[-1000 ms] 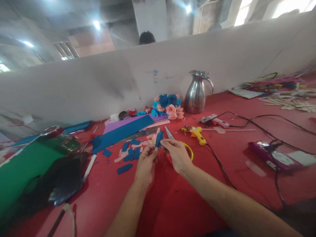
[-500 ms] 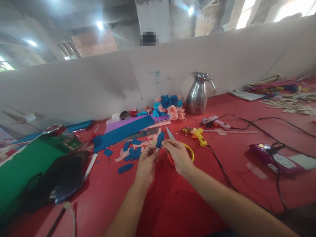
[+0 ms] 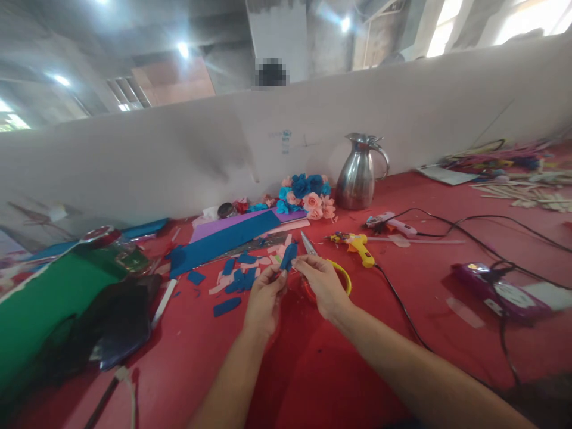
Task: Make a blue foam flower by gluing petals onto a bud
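A small dark blue paper petal (image 3: 289,256) is held up between my two hands over the red table. My left hand (image 3: 267,293) is closed on its lower end with thumb and fingers. From the other side, my right hand (image 3: 325,283) pinches at its right edge. Partly hidden under my right hand lie scissors (image 3: 308,243) with yellow and orange handles, blades pointing away. Loose blue and pink cut pieces (image 3: 241,279) are scattered left of my hands, and one blue petal (image 3: 227,306) lies apart, nearer to me.
Behind are a blue paper strip (image 3: 223,241), a bunch of paper flowers (image 3: 308,193) and a steel jug (image 3: 357,176). To the right lie a yellow glue gun (image 3: 357,245), a pink glue gun (image 3: 393,224), cords and a purple power strip (image 3: 500,292). A green board (image 3: 58,304) stands left.
The blue petal has tilted further to the right and sits slightly lower between my fingers. My hands stay in nearly the same place.
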{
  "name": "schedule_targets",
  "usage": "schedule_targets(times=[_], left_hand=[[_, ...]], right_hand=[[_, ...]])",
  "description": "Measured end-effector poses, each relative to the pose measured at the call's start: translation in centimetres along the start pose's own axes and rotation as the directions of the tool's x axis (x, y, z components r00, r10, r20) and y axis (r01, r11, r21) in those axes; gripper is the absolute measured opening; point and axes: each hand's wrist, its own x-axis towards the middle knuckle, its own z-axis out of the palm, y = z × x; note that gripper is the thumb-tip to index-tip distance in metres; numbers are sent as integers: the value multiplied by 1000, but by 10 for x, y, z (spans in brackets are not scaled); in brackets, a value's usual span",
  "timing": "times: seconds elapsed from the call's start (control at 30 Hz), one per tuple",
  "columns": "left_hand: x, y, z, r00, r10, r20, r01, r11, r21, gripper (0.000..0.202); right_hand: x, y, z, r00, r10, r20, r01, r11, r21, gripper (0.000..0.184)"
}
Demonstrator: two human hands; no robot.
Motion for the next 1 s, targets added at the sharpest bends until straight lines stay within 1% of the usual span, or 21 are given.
schedule_targets(times=[0.2, 0.4, 0.53, 0.67, 0.8, 1.0], left_hand=[[0, 0, -1, 1000, 8, 6, -8, 1000, 0, 29], [0, 1, 0, 1000, 8, 23, -9, 1000, 12, 27], [-1, 2, 2, 999, 5, 33, -6, 1000, 15, 27], [-2, 1, 2, 1000, 3, 17, -3, 1000, 11, 25], [-1, 0, -1, 1000, 8, 24, -9, 1000, 20, 25], [-1, 0, -1, 999, -1, 36, 0, 1000, 18, 26]], right_hand=[[0, 1, -1, 1000, -6, 7, 6, 1000, -10, 18], [1, -2, -2, 999, -3, 38, 4, 1000, -13, 20], [1, -4, -2, 1000, 3, 26, -3, 1000, -30, 22], [2, -4, -3, 999, 31, -5, -32, 999, -16, 21], [3, -3, -3, 998, 64, 4, -64, 998, -6, 19], [1, -6, -3, 998, 58, 9, -58, 998, 20, 18]])
